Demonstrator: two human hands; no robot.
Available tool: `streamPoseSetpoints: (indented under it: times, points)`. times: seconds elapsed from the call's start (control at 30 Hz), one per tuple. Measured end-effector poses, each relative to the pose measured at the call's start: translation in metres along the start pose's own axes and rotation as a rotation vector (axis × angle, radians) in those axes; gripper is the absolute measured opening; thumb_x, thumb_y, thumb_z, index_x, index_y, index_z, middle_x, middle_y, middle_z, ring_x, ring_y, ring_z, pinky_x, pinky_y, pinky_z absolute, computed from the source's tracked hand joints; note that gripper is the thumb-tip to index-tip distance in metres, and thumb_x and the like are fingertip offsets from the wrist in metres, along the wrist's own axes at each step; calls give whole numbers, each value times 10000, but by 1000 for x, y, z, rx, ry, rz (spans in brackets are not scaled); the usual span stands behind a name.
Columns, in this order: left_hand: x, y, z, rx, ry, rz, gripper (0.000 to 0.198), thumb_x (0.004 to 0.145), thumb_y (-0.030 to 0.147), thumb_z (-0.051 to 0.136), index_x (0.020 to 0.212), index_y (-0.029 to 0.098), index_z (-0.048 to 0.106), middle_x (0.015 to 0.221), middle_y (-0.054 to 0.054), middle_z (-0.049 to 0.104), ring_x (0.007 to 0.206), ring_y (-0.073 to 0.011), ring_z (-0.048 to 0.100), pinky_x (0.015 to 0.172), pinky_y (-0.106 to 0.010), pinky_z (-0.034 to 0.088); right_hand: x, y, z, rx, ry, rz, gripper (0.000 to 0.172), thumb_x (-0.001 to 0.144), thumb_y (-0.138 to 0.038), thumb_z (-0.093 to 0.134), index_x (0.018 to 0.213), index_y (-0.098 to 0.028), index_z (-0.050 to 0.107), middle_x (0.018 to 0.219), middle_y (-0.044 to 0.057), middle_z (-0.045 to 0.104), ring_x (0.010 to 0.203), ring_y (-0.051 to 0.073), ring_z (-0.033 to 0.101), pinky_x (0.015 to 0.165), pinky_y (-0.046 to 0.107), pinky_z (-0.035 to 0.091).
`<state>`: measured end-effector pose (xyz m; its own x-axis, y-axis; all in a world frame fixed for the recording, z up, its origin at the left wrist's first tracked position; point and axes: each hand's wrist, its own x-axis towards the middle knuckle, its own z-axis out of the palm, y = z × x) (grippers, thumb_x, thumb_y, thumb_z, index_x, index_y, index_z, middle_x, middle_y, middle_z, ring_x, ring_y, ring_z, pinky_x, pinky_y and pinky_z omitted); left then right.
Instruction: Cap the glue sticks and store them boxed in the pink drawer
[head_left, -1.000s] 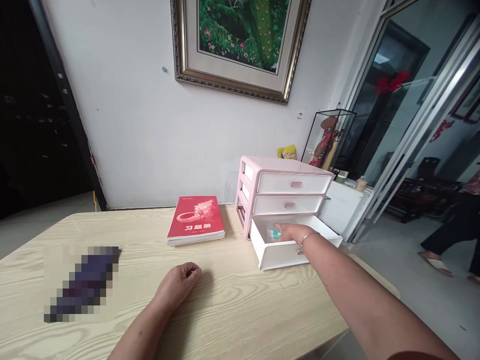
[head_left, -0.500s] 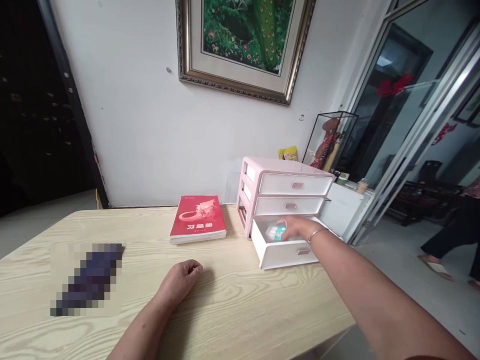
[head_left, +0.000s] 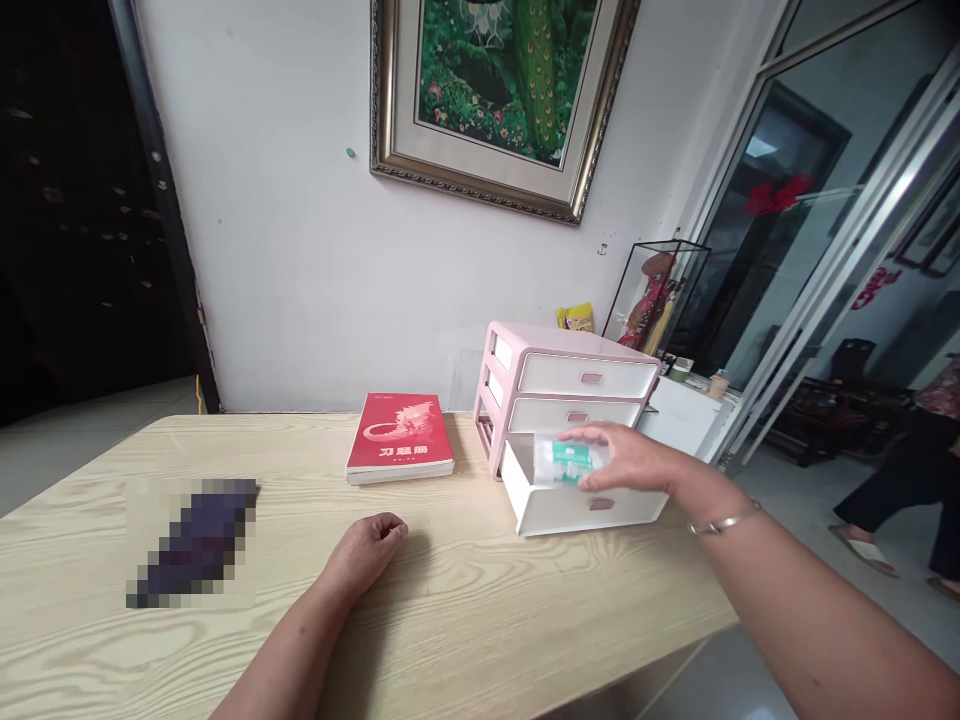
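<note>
Right hand (head_left: 637,462) holding small clear green-labelled bottle (head_left: 564,461) over open white plastic drawer (head_left: 577,508), left hand (head_left: 367,552) a loose empty fist on pale wooden table (head_left: 480,610)

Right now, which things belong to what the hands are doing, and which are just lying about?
In use: right hand, clear green-labelled pack it holds, open bottom drawer, pink drawer unit.
Lying about: red book, left hand resting on table, framed picture, glass case.

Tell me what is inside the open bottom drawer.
Only a white inner wall of the drawer shows. The right hand, holding a green-labelled pack above it, and the drawer front cover the rest.
</note>
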<state>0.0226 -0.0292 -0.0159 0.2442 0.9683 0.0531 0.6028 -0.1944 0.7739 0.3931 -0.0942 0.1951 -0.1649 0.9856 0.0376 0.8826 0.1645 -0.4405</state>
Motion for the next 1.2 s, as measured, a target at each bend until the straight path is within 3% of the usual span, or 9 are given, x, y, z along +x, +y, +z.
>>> streamPoseSetpoints:
  times: [0.17,0.27,0.37,0.43,0.5,0.63,0.73,0.87,1.2]
  points:
    - [-2,1,0,24,20,-5,365,826,461,451,808,185,689,746,-22,697,730,-197,618,628,-249,392,-42,-39,80,-24,-103,-274,798,525,-358,828,1294,-334,618,1296,39,584,1245,325,474,1099,407,332]
    - [-6,2,0,19,27,-3,375,832,472,447,815,183,686,733,-21,683,724,-197,611,624,-248,392,-45,-31,138,-6,-116,-355,798,495,-347,846,1264,-347,634,1319,40,559,1241,313,477,1075,400,369]
    - [-8,1,0,3,36,13,387,834,485,446,802,179,681,701,-16,660,704,-193,600,617,-247,390,-43,-15,170,-18,-136,-343,837,513,-322,847,1312,-315,598,1406,79,495,1334,340,390,1131,447,282]
    - [-8,-1,0,-5,39,15,393,833,488,445,799,175,679,668,-10,639,674,-187,585,602,-248,384,-45,-5,175,17,-167,-317,889,548,-370,838,1378,-287,531,1462,102,441,1390,353,314,1148,472,245]
    - [-7,-1,0,-6,35,13,396,831,488,441,802,173,679,657,-9,632,661,-185,576,596,-251,381,-47,6,172,101,-115,-265,809,616,-423,800,1361,-259,530,1449,107,453,1375,328,351,1129,447,292]
    - [-6,-1,1,18,4,14,380,834,476,442,811,180,679,734,-27,681,722,-197,612,631,-256,392,-41,50,164,179,323,80,332,798,-430,623,1051,-217,599,1134,95,633,1098,251,586,976,372,443]
    - [-6,2,2,57,-14,-11,361,840,467,447,826,192,680,764,-34,703,751,-206,634,642,-259,392,-24,94,163,121,545,370,259,796,-430,610,922,-212,547,991,103,654,971,251,626,880,354,478]
    - [-8,5,2,71,-4,-20,345,851,456,449,816,198,674,756,-29,708,738,-198,642,634,-246,392,6,123,160,16,588,434,219,826,-431,576,883,-225,527,920,86,664,921,235,638,838,323,482]
    - [-1,-2,2,63,4,-5,348,844,446,449,818,197,690,771,-24,719,747,-198,644,644,-241,409,82,117,152,-48,549,472,243,847,-400,567,979,-197,589,974,102,676,1000,261,632,848,315,459]
